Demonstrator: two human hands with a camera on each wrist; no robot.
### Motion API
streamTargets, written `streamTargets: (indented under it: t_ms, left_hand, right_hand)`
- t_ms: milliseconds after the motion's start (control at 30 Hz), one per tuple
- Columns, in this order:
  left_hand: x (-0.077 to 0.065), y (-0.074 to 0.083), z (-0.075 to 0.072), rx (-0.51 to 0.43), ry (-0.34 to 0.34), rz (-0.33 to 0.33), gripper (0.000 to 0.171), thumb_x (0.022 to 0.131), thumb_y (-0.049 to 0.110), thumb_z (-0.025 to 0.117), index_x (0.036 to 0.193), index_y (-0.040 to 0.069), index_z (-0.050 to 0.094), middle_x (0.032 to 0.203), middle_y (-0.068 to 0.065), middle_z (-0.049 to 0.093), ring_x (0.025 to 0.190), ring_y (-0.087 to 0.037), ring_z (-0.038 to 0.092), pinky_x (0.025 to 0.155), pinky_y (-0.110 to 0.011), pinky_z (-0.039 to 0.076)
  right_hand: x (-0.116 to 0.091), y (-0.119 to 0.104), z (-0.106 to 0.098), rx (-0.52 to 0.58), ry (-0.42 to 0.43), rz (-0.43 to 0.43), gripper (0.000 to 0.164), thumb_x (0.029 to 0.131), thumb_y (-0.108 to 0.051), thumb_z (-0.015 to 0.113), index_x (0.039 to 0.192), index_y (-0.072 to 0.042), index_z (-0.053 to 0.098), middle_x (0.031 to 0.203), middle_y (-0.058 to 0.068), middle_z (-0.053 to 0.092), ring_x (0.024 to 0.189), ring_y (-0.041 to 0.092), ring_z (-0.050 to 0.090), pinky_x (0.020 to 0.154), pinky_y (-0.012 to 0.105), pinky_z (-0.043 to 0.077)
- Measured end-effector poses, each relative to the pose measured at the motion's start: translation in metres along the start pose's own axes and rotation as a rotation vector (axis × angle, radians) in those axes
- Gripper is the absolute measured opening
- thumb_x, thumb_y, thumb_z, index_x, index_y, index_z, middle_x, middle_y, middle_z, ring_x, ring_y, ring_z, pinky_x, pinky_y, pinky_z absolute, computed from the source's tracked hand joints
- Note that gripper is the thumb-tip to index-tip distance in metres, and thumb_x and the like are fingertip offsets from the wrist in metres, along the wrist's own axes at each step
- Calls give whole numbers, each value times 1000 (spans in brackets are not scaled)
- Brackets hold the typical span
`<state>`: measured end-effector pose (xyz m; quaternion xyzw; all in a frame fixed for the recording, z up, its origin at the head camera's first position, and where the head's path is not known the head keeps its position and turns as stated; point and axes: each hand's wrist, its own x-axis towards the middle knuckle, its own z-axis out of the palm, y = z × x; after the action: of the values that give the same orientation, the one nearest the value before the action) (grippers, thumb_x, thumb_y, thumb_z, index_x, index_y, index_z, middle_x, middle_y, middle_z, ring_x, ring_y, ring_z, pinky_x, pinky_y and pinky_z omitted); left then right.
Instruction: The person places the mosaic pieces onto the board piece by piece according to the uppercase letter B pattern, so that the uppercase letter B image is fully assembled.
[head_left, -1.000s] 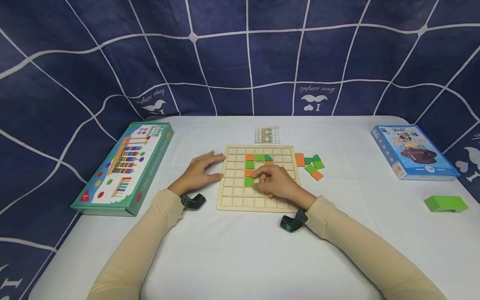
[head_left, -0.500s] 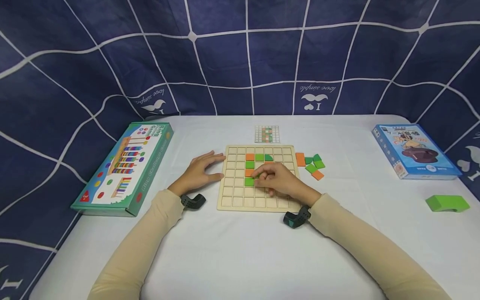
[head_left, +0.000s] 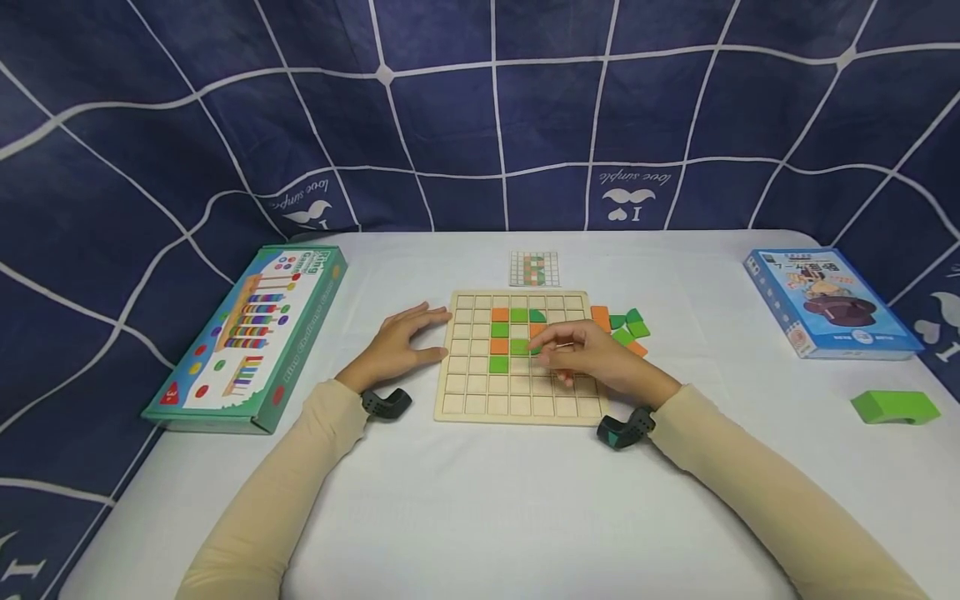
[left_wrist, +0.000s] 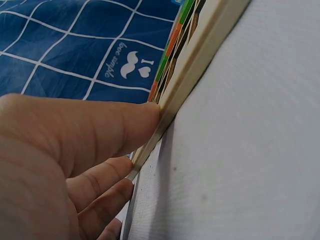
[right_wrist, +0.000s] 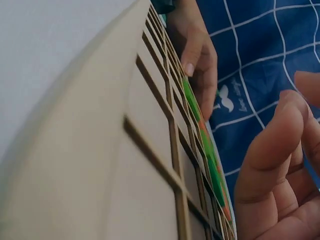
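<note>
A wooden grid board point(head_left: 465, 406) lies on the white table, with orange and green square tiles in several of its cells. My left hand point(head_left: 401, 342) rests at the board's left edge. In the left wrist view its thumb point(left_wrist: 135, 125) touches the rim. Over the right half of the board hovers my right hand point(head_left: 592, 354), fingers loosely bent and nothing visible between them. Just at its fingertips are a green square tile point(head_left: 519, 347) and a partly hidden dark green piece point(head_left: 535, 351). A dark green quarter-round tile point(head_left: 537, 316) sits in a cell farther back.
Loose tiles, among them an orange one point(head_left: 601, 317) and a green one point(head_left: 636, 329), lie right of the board. Behind it is a small pattern card point(head_left: 534, 269). A green game box point(head_left: 247, 342) stands left, a blue box point(head_left: 832, 304) and a green block point(head_left: 895, 407) right.
My right hand has drawn back to the right from the middle of the board, uncovering the green square tile in its cell. The left hand has stayed where it was.
</note>
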<state>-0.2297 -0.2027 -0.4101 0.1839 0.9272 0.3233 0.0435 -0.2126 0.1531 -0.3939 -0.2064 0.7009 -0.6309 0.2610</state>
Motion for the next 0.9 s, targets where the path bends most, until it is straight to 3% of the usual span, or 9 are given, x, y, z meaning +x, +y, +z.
streamTargets:
  t_ms: [233,500,900]
  left_hand:
    - [-1,-1,1,-3,4,4,64,98,25,79,156,8,58,168,-12,47,164,-37,25,133,-60,9]
    - [0,0,1,2,4,9,64,98,25,79,156,7,58,168,-12,47,164,-37,25,133,-60,10]
    - [0,0,0,5,0,3,64,98,25,79,156,8,58,168,-11,47,164,-36,25,133,-59,9]
  right_hand:
    - [-15,2,-23,-80,14,-28,33,104,-6,70,131,13,65,93,13,67,67,15,58,61,24,53]
    - [-35,12,-53,-129,83,-69,31,104,-2,68,128,17,63,95,7,72,69,14,61,62,25,55]
    - [-74,17,-92,-176,237,-29,18,105,-5,70,121,-4,77,99,-1,75,72,16,60,59,25,54]
